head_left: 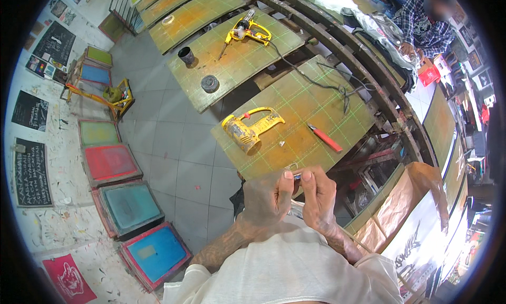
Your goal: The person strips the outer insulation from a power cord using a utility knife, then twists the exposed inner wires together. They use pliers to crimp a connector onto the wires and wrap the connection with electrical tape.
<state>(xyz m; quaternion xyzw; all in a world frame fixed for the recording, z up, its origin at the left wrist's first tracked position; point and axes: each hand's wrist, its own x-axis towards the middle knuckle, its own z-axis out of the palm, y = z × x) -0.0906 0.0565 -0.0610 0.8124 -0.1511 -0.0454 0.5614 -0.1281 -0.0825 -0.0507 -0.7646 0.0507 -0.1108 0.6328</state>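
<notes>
My left hand [268, 197] and my right hand [318, 199] meet in front of my chest, thumbs up and fingers curled. Both pinch a tiny, partly shiny piece between the fingertips; its kind is too small to tell. Just beyond them, a worn yellow heat gun housing [252, 131] lies on the green-lined board [295, 98]. To its right rests a slim tool with a red handle [326, 138] and a dark tip. On the board behind lie an opened yellow heat gun [246, 31] with its inner parts showing, a black round cap [210, 84] and a dark cup [186, 56].
A dark cable [311, 77] trails across the near board toward the metal rails [363, 67]. Coloured framed screens [110, 162] lean along the left wall. Brown paper [395, 214] lies at my right. A person in a checked shirt [429, 30] works at the far right.
</notes>
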